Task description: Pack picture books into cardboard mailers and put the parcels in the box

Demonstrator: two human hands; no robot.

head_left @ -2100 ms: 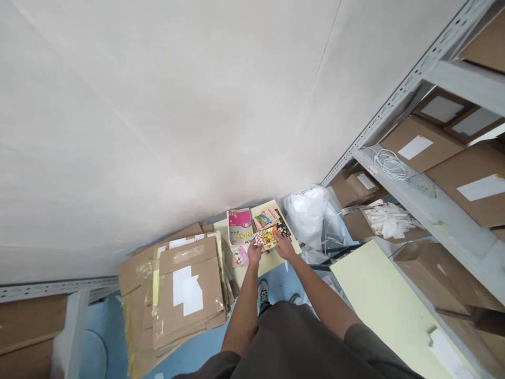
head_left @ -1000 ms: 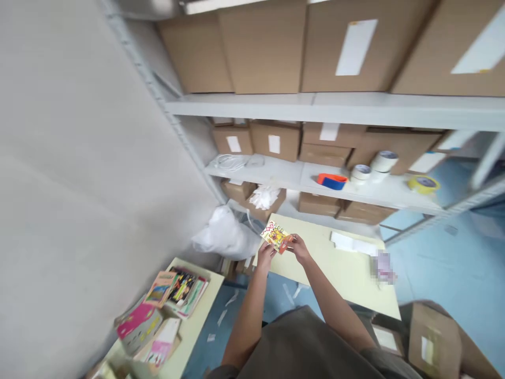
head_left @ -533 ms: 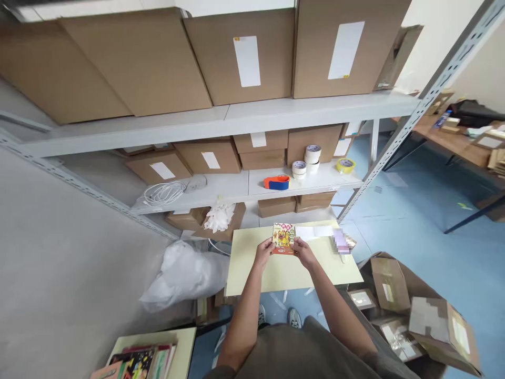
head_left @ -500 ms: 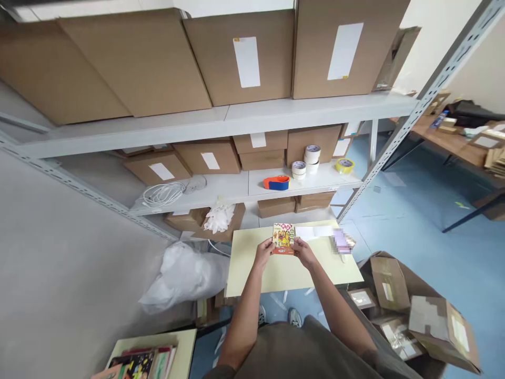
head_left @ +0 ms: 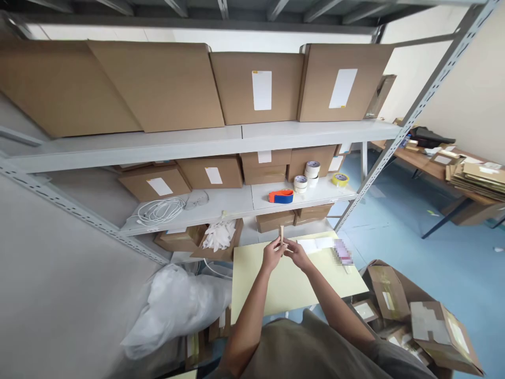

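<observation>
A small book stands edge-on over the pale yellow tabletop, so only its narrow cream edge shows and its cover is turned out of sight. The fingers of my left hand are closed on its lower left side. From the other side my right hand grips it too, fingertips close to those of the left. White paper sheets lie on the table just beyond my right hand. Farther right is a purple item, blurred out.
Shelving ahead holds cardboard boxes, an orange and blue tape dispenser, tape rolls and a coiled white cable. A white plastic bag bulges at the left. Cartons are piled at the right.
The book has turned from its colourful cover facing me to edge-on. My hands have come closer together around it. The view has tilted up, showing more of the upper shelf.
</observation>
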